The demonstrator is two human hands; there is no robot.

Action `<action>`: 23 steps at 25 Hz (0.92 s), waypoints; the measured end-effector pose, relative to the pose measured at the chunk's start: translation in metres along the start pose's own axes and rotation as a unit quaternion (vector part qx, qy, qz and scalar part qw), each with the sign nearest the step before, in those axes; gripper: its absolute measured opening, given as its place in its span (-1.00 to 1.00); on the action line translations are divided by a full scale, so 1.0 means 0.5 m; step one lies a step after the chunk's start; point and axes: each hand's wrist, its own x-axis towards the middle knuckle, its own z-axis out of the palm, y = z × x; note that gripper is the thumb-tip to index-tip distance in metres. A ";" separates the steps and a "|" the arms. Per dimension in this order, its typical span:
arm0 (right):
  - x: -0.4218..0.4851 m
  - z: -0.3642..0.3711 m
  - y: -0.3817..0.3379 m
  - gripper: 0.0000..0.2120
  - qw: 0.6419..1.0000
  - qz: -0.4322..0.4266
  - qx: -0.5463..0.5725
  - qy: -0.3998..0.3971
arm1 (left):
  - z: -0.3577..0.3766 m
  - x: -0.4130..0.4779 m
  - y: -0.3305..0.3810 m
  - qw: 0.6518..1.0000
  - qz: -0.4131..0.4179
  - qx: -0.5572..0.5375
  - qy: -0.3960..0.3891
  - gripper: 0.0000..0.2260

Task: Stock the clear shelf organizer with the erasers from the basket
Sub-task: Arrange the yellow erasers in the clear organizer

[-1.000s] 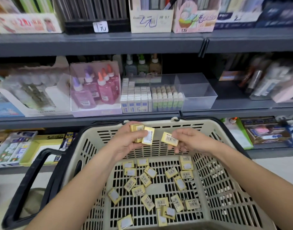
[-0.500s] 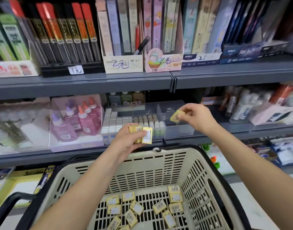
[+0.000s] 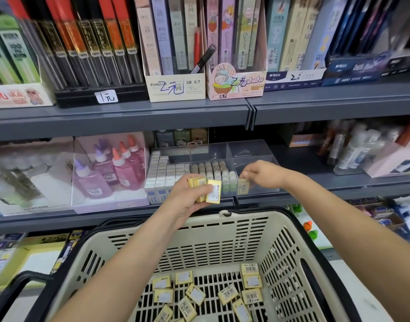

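basket point(image 3: 199, 238): matt plastic, slotted
shelf organizer point(image 3: 250, 151): clear plastic, smooth and glossy
erasers point(image 3: 227, 293): slightly shiny wrappers with paper labels
shelf point(image 3: 129, 117): painted metal, matt

The right hand point(image 3: 266, 175) folds its fingertips under the knuckles, so its grip on the eraser point(image 3: 243, 186) barely shows; that eraser appears only as a smear through the organizer's point(image 3: 257, 154) clear front wall. The left hand point(image 3: 187, 201) covers most of its stack of erasers point(image 3: 213, 191), and their number cannot be told. The picture's bottom edge cuts off the basket's point(image 3: 257, 219) near rim and several loose erasers point(image 3: 227, 293), whose labels are too small to read. The bottles point(image 3: 352, 149) at the shelf's right end are blurred.
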 end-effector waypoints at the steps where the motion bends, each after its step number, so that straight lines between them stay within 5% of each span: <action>1: 0.000 0.000 0.001 -0.72 1.000 -0.001 -0.002 -0.002 | 0.004 0.000 0.000 1.000 -0.001 0.000 -0.004 -0.73; 6: -0.005 -0.004 -0.013 -0.69 0.998 0.008 -0.045 -0.044 | 0.021 -0.003 0.000 1.000 -0.011 -0.005 -0.010 -0.74; 9: -0.029 -0.002 -0.036 -0.73 0.992 -0.053 -0.083 0.079 | 0.028 -0.007 0.001 1.000 -0.018 0.002 -0.013 -0.74; 11: -0.057 0.008 -0.062 -0.81 0.983 -0.116 0.005 0.142 | 0.033 -0.007 0.002 1.000 -0.013 -0.004 -0.020 -0.75; 14: -0.091 0.019 -0.089 -0.83 0.978 -0.100 0.156 0.098 | 0.045 -0.009 0.005 0.999 0.003 0.002 -0.032 -0.77; 18: -0.099 0.002 -0.082 -0.89 0.970 -0.069 0.217 0.089 | 0.062 -0.014 0.005 0.999 0.010 -0.006 -0.044 -0.81; 23: -0.106 0.002 -0.058 -0.80 0.917 -0.102 0.378 0.081 | 0.057 -0.023 0.010 0.991 -0.056 -0.078 -0.091 -0.85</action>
